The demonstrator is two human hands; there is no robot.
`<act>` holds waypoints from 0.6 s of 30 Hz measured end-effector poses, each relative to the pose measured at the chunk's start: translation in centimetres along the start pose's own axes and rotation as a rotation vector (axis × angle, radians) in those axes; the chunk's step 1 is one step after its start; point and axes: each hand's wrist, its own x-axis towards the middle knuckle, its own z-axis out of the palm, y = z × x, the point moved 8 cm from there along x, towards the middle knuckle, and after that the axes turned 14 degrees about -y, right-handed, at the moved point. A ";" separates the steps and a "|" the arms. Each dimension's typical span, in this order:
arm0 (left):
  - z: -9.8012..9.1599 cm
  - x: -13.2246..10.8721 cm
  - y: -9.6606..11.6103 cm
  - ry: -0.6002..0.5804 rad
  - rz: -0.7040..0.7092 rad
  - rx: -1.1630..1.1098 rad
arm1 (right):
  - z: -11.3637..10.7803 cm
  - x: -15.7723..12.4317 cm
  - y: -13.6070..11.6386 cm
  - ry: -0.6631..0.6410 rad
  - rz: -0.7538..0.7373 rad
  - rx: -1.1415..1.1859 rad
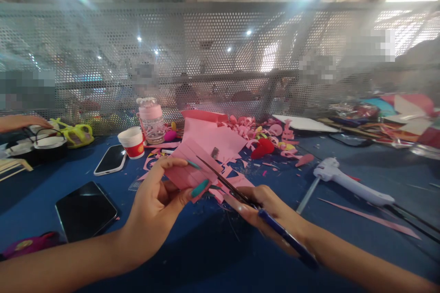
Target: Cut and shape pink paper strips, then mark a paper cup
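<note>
Between the thumb and fingers of my left hand (161,197) is a piece of pink paper (180,171), lifted over the blue table. My right hand (268,210) grips a pair of scissors (237,192) with dark blades and blue handles. The blades are parted, pointing up and left at the right edge of the pink paper; I cannot tell whether they are cutting into it. Behind my hands lie a larger pink sheet (216,139), several pink scraps and curled strips (244,128), and a red heart-shaped piece (262,148).
A white glue gun (357,185) and a long pink sliver (371,219) lie to the right. On the left are two phones (110,159), a paper cup (131,143) and a pink bottle (151,121). Another person's hand (25,122) reaches in at far left. A perforated metal screen (213,59) stands behind.
</note>
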 end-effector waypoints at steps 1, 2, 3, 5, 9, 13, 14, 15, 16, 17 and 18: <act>0.0 0.0 0.0 -0.001 -0.001 0.000 | 0.0 0.0 0.0 0.003 -0.001 -0.007; 0.0 0.0 0.0 0.001 -0.002 0.004 | 0.0 0.0 0.0 0.008 0.002 -0.016; 0.0 0.0 0.0 0.004 -0.002 0.012 | -0.1 0.1 0.0 0.013 0.007 -0.021; -0.1 -0.1 0.0 0.008 -0.002 0.033 | -0.1 0.1 0.2 0.014 0.016 -0.023; -0.1 -0.1 0.0 0.003 0.002 0.045 | -0.1 0.1 0.5 0.017 0.043 -0.029; 0.0 -0.1 0.1 0.000 0.014 0.026 | -0.1 0.1 0.7 0.030 0.060 -0.046; -0.1 -0.1 0.1 0.004 0.016 0.027 | -0.1 0.1 0.8 0.034 0.068 -0.051; -0.1 -0.1 0.2 0.007 0.019 0.031 | -0.1 0.1 0.8 0.037 0.071 -0.054; -0.1 -0.1 0.2 0.011 0.023 0.036 | -0.1 0.1 0.8 0.039 0.070 -0.057; -0.1 -0.1 0.2 0.014 0.024 0.041 | -0.1 0.1 0.8 0.037 0.065 -0.056; -0.1 -0.1 0.1 0.015 0.025 0.045 | -0.1 0.1 0.8 0.036 0.058 -0.056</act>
